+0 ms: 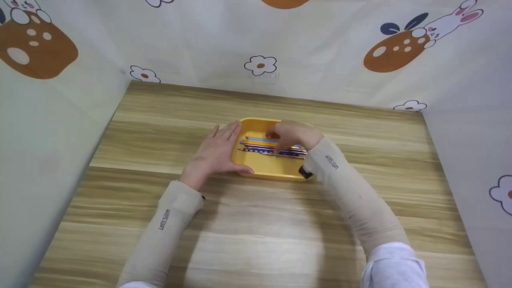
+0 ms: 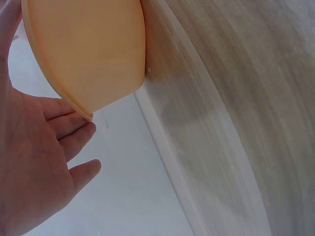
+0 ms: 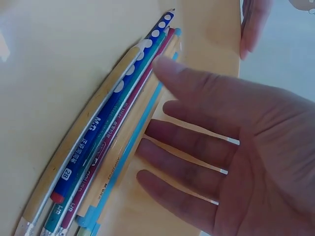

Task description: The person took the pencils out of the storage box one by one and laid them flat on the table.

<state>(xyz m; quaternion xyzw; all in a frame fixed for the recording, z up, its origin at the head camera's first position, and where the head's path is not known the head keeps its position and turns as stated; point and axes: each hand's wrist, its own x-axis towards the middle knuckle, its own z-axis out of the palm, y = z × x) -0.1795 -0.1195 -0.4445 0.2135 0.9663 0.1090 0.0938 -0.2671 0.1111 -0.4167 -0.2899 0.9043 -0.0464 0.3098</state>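
Observation:
A yellow plastic tray (image 1: pixel 266 170) sits on the table with several pencils and pens lying side by side in it. My left hand (image 1: pixel 216 154) spreads along the tray's left side, thumb at the front rim; the left wrist view has its fingertips touching the tray's rim (image 2: pixel 59 93). Over the tray's right half, my right hand (image 1: pixel 294 134) reaches down with loosely bent fingers. In the right wrist view it holds nothing; the thumb lies near a yellow-and-blue pen (image 3: pixel 118 152). Beyond are a dark red pencil (image 3: pixel 109 137), a blue spotted pencil (image 3: pixel 93 130) and a wood-coloured pencil (image 3: pixel 83 128).
The wood-grain tabletop (image 1: pixel 256 224) extends around the tray. Patterned cloth walls (image 1: pixel 200 44) with flowers and rabbits stand at the back and both sides. A small black object (image 1: pixel 305 172) shows at the right wrist, beside the tray's front right corner.

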